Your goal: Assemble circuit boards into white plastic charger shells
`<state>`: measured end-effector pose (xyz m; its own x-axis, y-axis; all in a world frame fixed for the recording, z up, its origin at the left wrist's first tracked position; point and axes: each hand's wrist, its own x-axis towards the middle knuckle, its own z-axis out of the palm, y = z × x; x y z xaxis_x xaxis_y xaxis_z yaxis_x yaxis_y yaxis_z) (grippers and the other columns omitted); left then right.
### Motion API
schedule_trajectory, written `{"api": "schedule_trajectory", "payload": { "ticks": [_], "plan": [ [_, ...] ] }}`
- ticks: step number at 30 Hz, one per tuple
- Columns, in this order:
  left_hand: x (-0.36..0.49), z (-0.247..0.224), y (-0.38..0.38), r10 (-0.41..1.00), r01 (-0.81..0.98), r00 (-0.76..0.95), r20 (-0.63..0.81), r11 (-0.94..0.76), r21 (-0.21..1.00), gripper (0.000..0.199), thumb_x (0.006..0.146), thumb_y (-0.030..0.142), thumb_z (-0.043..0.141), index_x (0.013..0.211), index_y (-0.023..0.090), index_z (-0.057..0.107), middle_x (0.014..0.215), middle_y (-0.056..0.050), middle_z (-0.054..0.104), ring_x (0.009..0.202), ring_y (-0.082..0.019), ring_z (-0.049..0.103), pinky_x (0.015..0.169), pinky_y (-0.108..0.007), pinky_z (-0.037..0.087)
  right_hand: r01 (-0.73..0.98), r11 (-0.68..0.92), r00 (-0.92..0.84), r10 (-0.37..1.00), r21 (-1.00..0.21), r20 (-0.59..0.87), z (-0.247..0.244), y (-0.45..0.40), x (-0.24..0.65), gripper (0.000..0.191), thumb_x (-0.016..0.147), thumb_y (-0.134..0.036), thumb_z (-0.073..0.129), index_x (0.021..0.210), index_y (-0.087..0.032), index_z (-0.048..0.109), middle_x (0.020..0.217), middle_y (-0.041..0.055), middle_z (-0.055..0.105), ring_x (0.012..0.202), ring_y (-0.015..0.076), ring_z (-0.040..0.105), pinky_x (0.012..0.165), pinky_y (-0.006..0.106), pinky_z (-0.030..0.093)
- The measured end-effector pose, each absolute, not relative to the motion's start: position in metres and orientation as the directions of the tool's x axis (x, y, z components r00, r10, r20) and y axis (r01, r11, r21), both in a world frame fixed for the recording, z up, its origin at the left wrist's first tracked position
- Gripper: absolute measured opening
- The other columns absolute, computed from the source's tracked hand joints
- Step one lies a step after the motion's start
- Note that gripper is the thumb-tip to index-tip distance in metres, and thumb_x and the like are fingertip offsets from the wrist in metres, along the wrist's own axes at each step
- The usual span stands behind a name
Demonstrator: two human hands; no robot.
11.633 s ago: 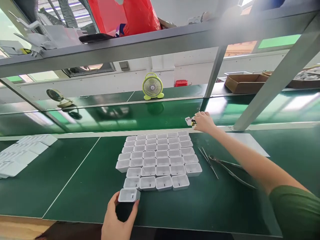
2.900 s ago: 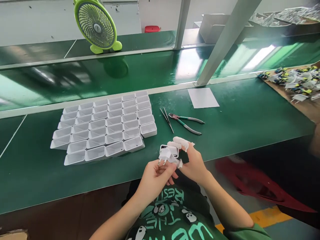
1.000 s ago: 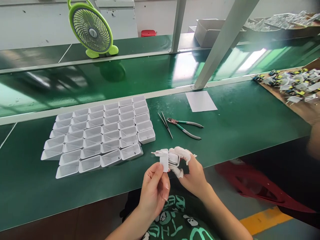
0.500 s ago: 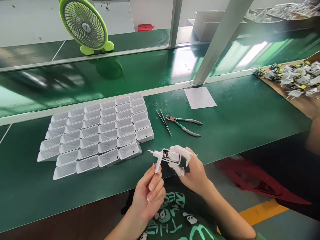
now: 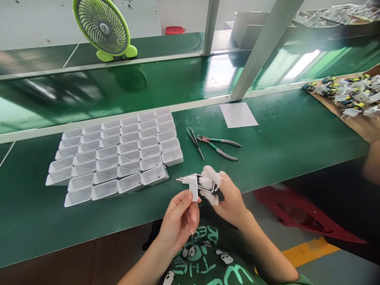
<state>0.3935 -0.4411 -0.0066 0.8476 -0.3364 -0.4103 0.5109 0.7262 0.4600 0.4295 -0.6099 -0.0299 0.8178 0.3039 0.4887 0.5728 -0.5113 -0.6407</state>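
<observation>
My left hand [image 5: 182, 213] pinches a white plug cover [image 5: 192, 187] with two prongs pointing left. Finger cots cover the thumb and finger of my right hand [image 5: 227, 196], which is closed around a white charger housing [image 5: 207, 183]. The housing's open end faces the plug cover, and the two parts meet or nearly touch; I cannot tell whether they are joined. Some inner parts show at the gap. Both hands are over the near edge of the green bench. Beyond them lie tweezers [image 5: 196, 144] and green-handled cutting pliers [image 5: 219, 145].
Rows of white open housings [image 5: 109, 152] stand on the green bench [image 5: 285, 138] at left. A white paper sheet [image 5: 239, 115] lies behind the pliers. At right is a cardboard tray with many small assemblies [image 5: 356, 93]. A green fan [image 5: 102, 27] and slanted post [image 5: 261, 51] are behind.
The plug cover has turned so its flat face shows more, and it has come closer to the housing. My left hand has shifted slightly right. The camera view has shifted a little.
</observation>
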Motion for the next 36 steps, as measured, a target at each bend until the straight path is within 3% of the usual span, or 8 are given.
{"api": "schedule_trajectory", "payload": {
  "ticks": [2,8,15,19,23,27,32,36],
  "plan": [
    [0.394,-0.008,-0.442,-0.294,0.495,0.857,-0.423,0.7,0.515,0.027,0.088,0.037,0.071,0.082,0.011,0.069,0.046,0.004,0.055,0.031,-0.004,0.046,0.034,-0.01,0.034,0.54,-0.512,0.838,0.254,-0.668,0.484,-0.034,-0.609,0.428,0.064,0.093,-0.019,0.057,0.151,-0.022,0.031,0.118,0.0104,0.069,0.091,0.022,0.068,0.085,0.038,0.057],
    [0.393,-0.008,-0.445,-0.234,0.483,0.866,-0.443,0.625,0.613,0.033,0.086,0.044,0.072,0.08,0.012,0.069,0.047,0.002,0.06,0.031,-0.005,0.05,0.033,-0.01,0.035,0.632,-0.439,0.765,0.223,-0.638,0.605,-0.039,-0.604,0.43,0.042,0.091,-0.013,0.06,0.13,-0.026,0.054,0.112,0.0089,0.07,0.103,0.0256,0.067,0.086,0.041,0.056],
    [0.401,-0.002,-0.447,-0.14,0.43,0.903,-0.407,0.345,0.834,0.044,0.085,0.054,0.069,0.071,0.013,0.062,0.045,0.002,0.058,0.032,-0.006,0.048,0.035,-0.013,0.037,0.535,-0.487,0.838,0.199,-0.691,0.508,-0.039,-0.606,0.428,0.064,0.092,-0.018,0.058,0.15,-0.021,0.031,0.119,0.0103,0.069,0.092,0.0219,0.067,0.083,0.037,0.058],
    [0.405,0.0,-0.449,-0.081,0.385,0.923,-0.377,0.15,0.911,0.047,0.086,0.058,0.064,0.07,0.014,0.058,0.045,0.004,0.052,0.035,-0.005,0.046,0.037,-0.014,0.035,0.563,-0.508,0.816,0.218,-0.652,0.536,-0.041,-0.607,0.428,0.062,0.091,-0.017,0.057,0.148,-0.021,0.034,0.114,0.0096,0.07,0.089,0.022,0.067,0.083,0.037,0.058],
    [0.407,0.001,-0.449,-0.05,0.338,0.94,-0.336,0.031,0.941,0.049,0.089,0.058,0.058,0.065,0.015,0.052,0.042,0.006,0.043,0.033,-0.004,0.037,0.036,-0.016,0.026,0.622,-0.534,0.76,0.234,-0.573,0.607,-0.041,-0.607,0.431,0.049,0.091,-0.016,0.055,0.138,-0.022,0.043,0.104,0.0092,0.068,0.085,0.0227,0.065,0.079,0.04,0.057],
    [0.409,0.001,-0.447,-0.057,0.337,0.939,-0.338,-0.029,0.941,0.048,0.089,0.053,0.058,0.06,0.017,0.047,0.042,0.007,0.038,0.032,-0.003,0.032,0.036,-0.018,0.019,0.656,-0.541,0.74,0.327,-0.526,0.587,-0.039,-0.607,0.431,0.038,0.088,-0.009,0.053,0.124,-0.022,0.053,0.114,0.0134,0.064,0.094,0.0252,0.063,0.073,0.039,0.055],
    [0.407,0.002,-0.451,-0.014,0.335,0.942,-0.335,-0.015,0.942,0.045,0.089,0.05,0.057,0.061,0.015,0.052,0.045,0.006,0.041,0.035,-0.004,0.033,0.037,-0.019,0.021,0.707,-0.537,0.694,0.402,-0.46,0.598,-0.038,-0.611,0.43,0.024,0.085,-0.002,0.052,0.099,-0.02,0.058,0.12,0.0166,0.059,0.102,0.0279,0.06,0.071,0.039,0.051],
    [0.405,-0.001,-0.453,-0.008,0.326,0.946,-0.325,0.02,0.945,0.045,0.091,0.05,0.057,0.064,0.014,0.057,0.044,0.005,0.043,0.036,-0.004,0.035,0.038,-0.019,0.024,0.716,-0.517,0.692,0.438,-0.469,0.574,-0.037,-0.615,0.431,0.021,0.084,0.001,0.054,0.092,-0.019,0.057,0.115,0.0165,0.06,0.102,0.0284,0.059,0.072,0.039,0.05]
  ]
}}
